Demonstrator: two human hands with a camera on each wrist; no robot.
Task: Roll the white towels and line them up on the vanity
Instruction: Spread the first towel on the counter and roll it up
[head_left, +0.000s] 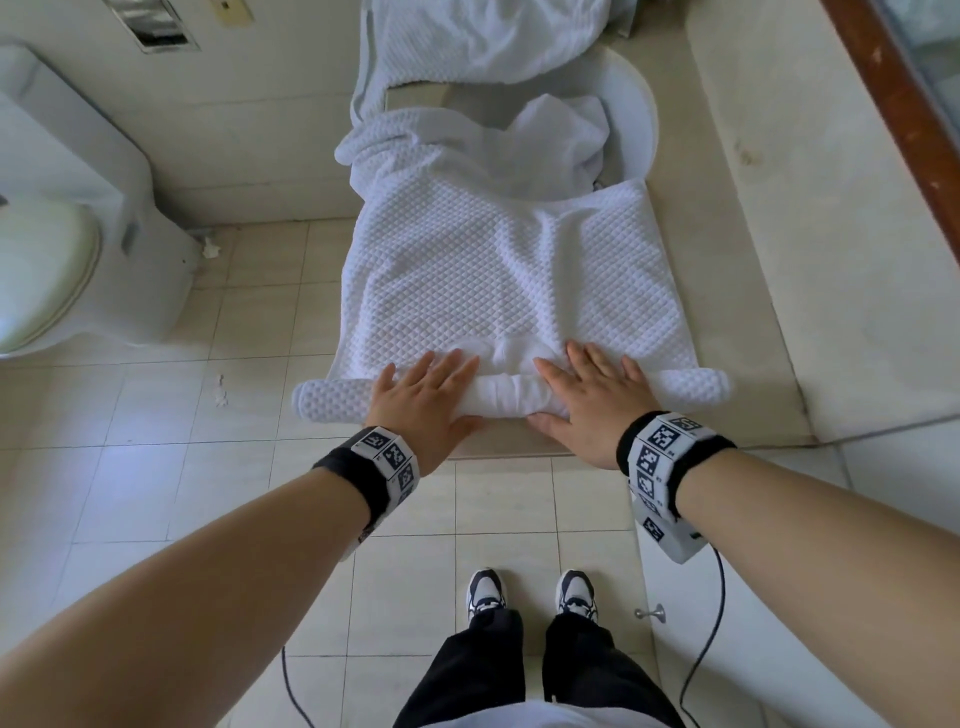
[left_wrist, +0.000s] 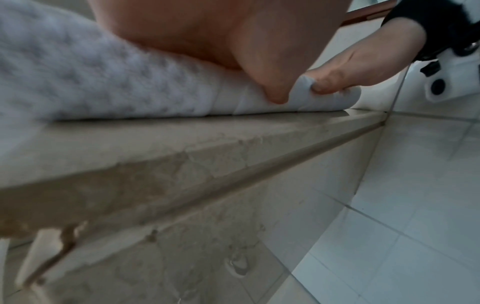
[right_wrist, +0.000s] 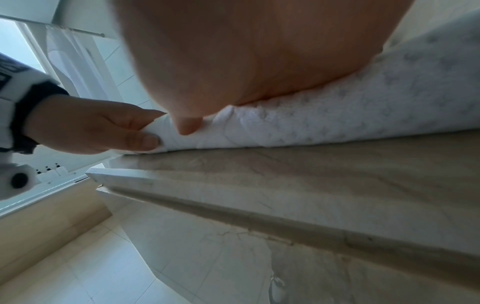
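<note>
Both hands, left hand (head_left: 423, 395) and right hand (head_left: 592, 400), grip the towel (head_left: 498, 291) (white, waffle-textured), its near edge rolled on the vanity (head_left: 810, 270).

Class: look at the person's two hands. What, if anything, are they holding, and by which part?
Both the left hand and right hand hold the white towel by its rolled near end at the vanity edge, fingers spread on top, thumbs tucked against the roll's near side.

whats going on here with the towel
A person is rolling a white towel on the vanity. Both hands, left and right, press the roll at the near edge, thumbs tucked under it. Most of the towel is flat and unrolled. More towels lie crumpled by the sink.
</note>
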